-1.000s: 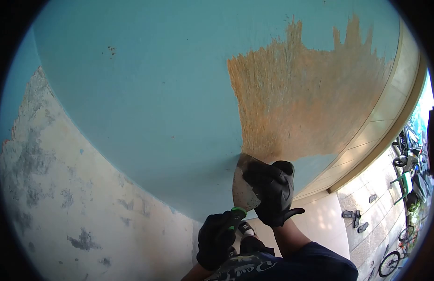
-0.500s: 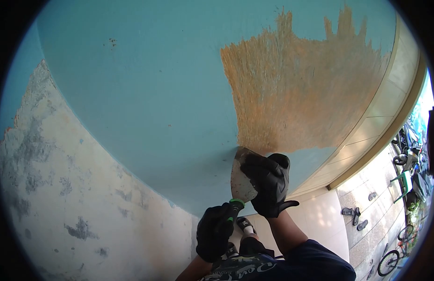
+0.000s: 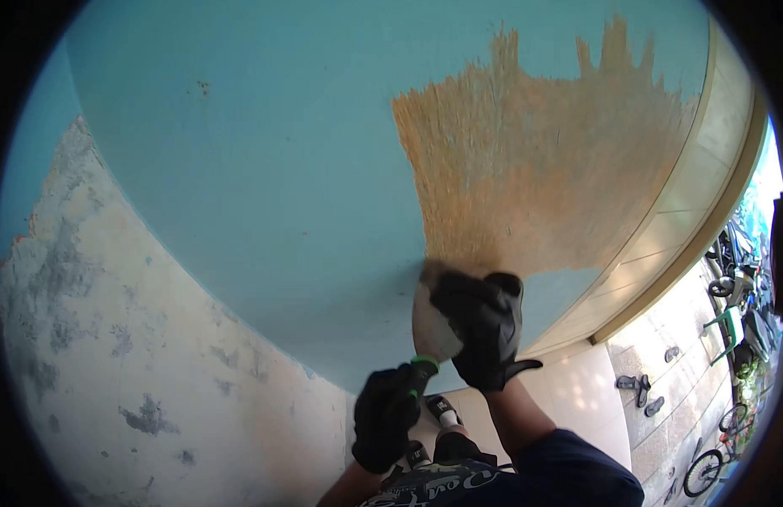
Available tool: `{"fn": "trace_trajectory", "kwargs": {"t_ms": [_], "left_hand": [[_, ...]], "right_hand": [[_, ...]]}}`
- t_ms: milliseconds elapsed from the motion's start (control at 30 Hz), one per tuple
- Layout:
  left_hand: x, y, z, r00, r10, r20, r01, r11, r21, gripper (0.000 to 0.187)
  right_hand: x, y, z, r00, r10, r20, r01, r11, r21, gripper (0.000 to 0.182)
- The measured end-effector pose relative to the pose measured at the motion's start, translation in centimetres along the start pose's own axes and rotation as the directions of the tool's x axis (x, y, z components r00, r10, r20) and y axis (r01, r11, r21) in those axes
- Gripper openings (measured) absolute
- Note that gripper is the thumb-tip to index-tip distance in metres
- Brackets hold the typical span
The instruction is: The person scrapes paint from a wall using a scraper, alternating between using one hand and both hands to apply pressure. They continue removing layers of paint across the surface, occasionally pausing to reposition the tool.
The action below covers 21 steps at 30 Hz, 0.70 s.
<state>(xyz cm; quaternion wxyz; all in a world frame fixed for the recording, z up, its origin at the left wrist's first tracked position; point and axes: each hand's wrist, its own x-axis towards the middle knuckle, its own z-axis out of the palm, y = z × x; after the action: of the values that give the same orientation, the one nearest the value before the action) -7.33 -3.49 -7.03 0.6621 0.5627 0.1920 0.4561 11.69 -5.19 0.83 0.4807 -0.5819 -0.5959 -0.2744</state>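
Observation:
A wide scraper [image 3: 434,329] with a green-and-black handle has its blade edge against the blue-painted wall [image 3: 265,169], at the lower left corner of a bare brown patch [image 3: 552,160]. My left hand [image 3: 385,418], in a black glove, is wrapped round the scraper's handle. My right hand [image 3: 484,329], gloved in black too, lies over the right side of the blade with its fingers pressed on it; motion blurs them a little. The fingertips are close to the patch's lower edge.
A whitish wall [image 3: 155,338] with grey marks stands at the left. Pale tiles and a ledge [image 3: 653,291] border the right. Beyond are slippers [image 3: 641,389], a green chair [image 3: 728,334], motorcycles and a bicycle [image 3: 702,473]. My feet are below my hands.
The scraper and both hands have shifted slightly left in the view. The bare patch appears slightly lower and further left. Both hands keep their hold on the scraper.

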Motion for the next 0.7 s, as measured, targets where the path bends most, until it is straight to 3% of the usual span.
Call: {"fn": "trace_trajectory", "kwargs": {"t_ms": [33,167,200,233,300,400,500,533,667,700], "left_hand": [[-0.3,-0.4,-0.1,0.999,-0.048,-0.007,0.049,0.998,0.027,0.029],[1.4,1.7,-0.7,0.999,0.0,0.052,0.002,0.998,-0.055,0.03],[1.0,1.8,-0.1,0.998,-0.069,-0.009,0.068,0.997,-0.044,0.032],[0.3,0.3,-0.5,0.999,-0.039,-0.007,0.039,0.999,0.018,0.032],[0.0,0.6,-0.3,0.992,-0.125,0.024,0.126,0.988,-0.088,0.032],[1.0,1.5,-0.5,0.998,-0.006,0.063,0.009,0.999,-0.046,0.032],[-0.1,0.5,-0.2,0.992,-0.125,0.004,0.124,0.984,-0.125,0.031],[0.1,-0.3,-0.8,0.999,-0.021,0.041,0.022,1.0,-0.01,0.031],[0.5,0.0,-0.5,1.0,0.014,0.024,-0.013,0.999,-0.038,0.031],[0.2,-0.1,-0.7,0.999,-0.039,0.028,0.041,0.998,-0.056,0.032]], "right_hand": [[-0.8,0.2,0.1,0.997,0.04,0.059,-0.039,0.999,-0.023,0.028],[1.8,-0.2,-0.1,1.0,-0.005,-0.026,0.006,0.999,0.031,0.027],[1.9,-0.6,-0.5,1.0,0.02,-0.013,-0.02,1.0,0.006,0.026],[1.5,-0.6,-0.5,1.0,0.008,-0.024,-0.008,1.0,0.007,0.026],[0.9,-0.5,-0.3,0.999,0.015,0.03,-0.015,1.0,-0.011,0.027],[0.8,-0.3,-0.5,0.999,0.002,0.033,-0.002,1.0,0.016,0.028],[0.7,-0.2,-0.3,1.0,-0.02,0.013,0.02,1.0,0.018,0.029],[0.5,0.0,-0.2,1.0,-0.027,0.014,0.027,1.0,-0.014,0.029],[1.2,-0.1,-0.6,0.999,-0.023,0.028,0.022,0.999,0.042,0.03],[0.8,-0.1,-0.6,0.999,-0.021,0.041,0.02,0.999,0.027,0.03]]}}
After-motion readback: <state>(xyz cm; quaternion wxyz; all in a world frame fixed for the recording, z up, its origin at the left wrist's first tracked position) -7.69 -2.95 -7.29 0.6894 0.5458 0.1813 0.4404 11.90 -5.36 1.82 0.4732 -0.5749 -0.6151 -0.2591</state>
